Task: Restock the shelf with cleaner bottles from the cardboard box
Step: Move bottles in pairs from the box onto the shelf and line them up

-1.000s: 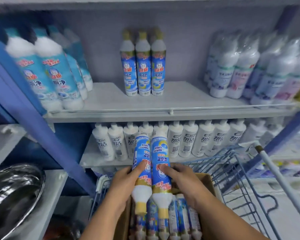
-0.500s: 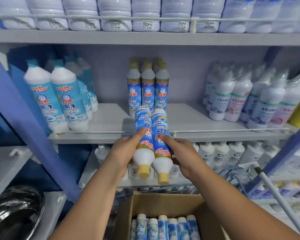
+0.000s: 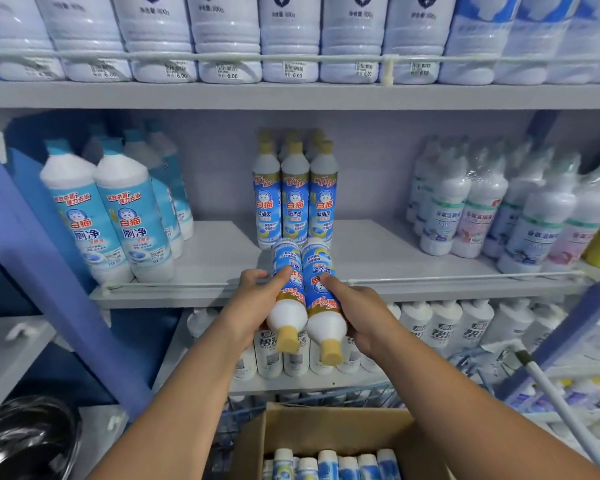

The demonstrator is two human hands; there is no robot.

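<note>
Bottles (image 3: pixel 303 292), two gripped bottoms-first between my left hand (image 3: pixel 253 310) and right hand (image 3: pixel 361 317), now raised from box (image 3: pixel 326 424) to mid-frame shelf (image 3: pixel 378 251), ready to place.

Two bare forearms rise from the lower edge of the frame, uncovered from elbow to wrist with no sleeve showing; the left hand (image 3: pixel 248 308) and right hand (image 3: pixel 364 315) wear no gloves; fingers are slim, nails short and plain; no rings, watch or bracelet visible.
</note>
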